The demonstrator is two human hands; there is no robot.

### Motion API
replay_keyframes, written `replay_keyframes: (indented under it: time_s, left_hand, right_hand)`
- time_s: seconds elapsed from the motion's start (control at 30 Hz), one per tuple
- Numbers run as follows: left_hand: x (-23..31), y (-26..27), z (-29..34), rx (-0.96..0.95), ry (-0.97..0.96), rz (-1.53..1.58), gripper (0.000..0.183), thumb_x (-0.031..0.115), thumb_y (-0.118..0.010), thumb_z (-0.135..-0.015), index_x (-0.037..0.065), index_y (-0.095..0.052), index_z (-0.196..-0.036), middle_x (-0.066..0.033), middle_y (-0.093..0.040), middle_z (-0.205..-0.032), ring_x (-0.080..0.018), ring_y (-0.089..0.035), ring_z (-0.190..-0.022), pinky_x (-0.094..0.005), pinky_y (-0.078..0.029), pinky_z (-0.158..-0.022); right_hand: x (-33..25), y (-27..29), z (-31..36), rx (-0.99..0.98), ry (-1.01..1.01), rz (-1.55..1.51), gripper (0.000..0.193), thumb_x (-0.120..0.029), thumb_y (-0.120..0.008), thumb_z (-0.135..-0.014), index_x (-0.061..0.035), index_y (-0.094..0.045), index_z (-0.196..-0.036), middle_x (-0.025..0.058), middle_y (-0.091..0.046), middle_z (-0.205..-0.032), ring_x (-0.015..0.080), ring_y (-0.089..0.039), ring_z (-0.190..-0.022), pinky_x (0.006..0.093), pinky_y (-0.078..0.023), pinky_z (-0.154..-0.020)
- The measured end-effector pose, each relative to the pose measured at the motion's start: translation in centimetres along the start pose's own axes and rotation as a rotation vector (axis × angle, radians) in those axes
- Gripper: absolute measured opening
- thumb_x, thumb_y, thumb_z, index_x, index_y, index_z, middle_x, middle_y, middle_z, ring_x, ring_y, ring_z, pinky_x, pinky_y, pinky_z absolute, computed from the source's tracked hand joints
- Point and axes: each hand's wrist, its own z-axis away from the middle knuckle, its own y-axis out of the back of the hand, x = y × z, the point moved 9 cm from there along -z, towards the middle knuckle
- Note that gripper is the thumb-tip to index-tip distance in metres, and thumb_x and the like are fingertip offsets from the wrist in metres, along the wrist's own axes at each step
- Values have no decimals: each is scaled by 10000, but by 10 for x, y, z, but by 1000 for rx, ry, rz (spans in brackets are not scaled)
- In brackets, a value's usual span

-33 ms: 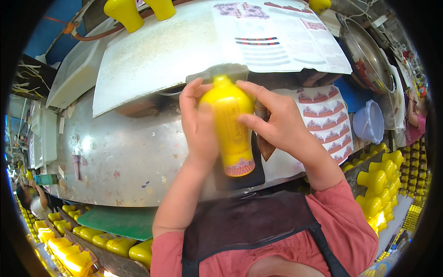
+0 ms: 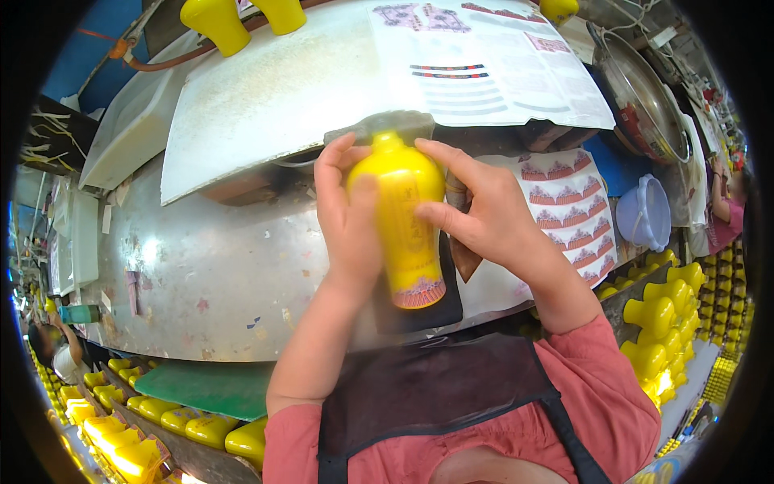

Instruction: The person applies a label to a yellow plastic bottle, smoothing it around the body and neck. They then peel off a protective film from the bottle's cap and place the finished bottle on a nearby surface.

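A glossy yellow bottle (image 2: 405,214) lies on a dark pad (image 2: 450,310) in front of me, its neck pointing away. Faint print runs down its front, and a pink-and-purple patterned band circles its base. Along the bottle's left side is my left hand (image 2: 348,218), closed around it, the thumb blurred on the front. My right hand (image 2: 484,206) grips the right side, fingers at the shoulder and thumb pressed on the front. Beneath the right palm a brown triangular blade-like piece (image 2: 464,260) sticks out; whether that hand holds it, I cannot tell.
A sheet of patterned decals (image 2: 564,211) lies on the metal table (image 2: 218,274) to the right, near a pale blue bucket (image 2: 643,213). Ahead is a raised white board (image 2: 266,97) with more printed sheets. Yellow bottles (image 2: 657,310) stand right; others (image 2: 185,419) lie lower left.
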Motion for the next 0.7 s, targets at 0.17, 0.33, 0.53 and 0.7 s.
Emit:
replay_keyframes:
  time_s: [0.17, 0.33, 0.53, 0.7]
  left_hand:
    - [6, -3, -4, 30, -10, -209, 441, 222, -610, -944, 11, -552, -1326, -133, -555, -1221, -245, -554, -1156, -387, -451, -1031]
    - [5, 0, -3, 10, -94, -192, 406, 272, -569, -989, -9, -571, -1283, -130, -556, -1210, -243, -553, -1137, -378, -432, -1039]
    - [-1, 3, -3, 52, -24, -9, 444, 312, -561, -999, -26, -559, -1288, -136, -554, -1211, -252, -544, -1130, -373, -423, -1033]
    - [12, -3, -4, 13, -144, -333, 497, 327, -654, -950, -14, -560, -1300, -137, -552, -1167, -263, -553, -1089, -380, -447, -991]
  right_hand:
    - [2, -1, -2, -59, -70, 99, 740, -309, -856, -759, -43, -593, -1398, 204, -733, -1000, 309, -740, -832, 371, -570, -760]
    - [-8, -5, -6, -26, -36, 215, 752, -377, -853, -748, -38, -606, -1371, 225, -732, -1045, 368, -735, -896, 398, -578, -776]
    - [-5, -2, -8, -52, -68, 144, 675, -377, -794, -824, -43, -604, -1380, 193, -731, -892, 308, -740, -711, 360, -573, -671]
    - [-1, 1, -12, -30, -15, 101, 549, -376, -718, -909, -34, -643, -1332, 154, -692, -696, 236, -715, -578, 329, -548, -592]
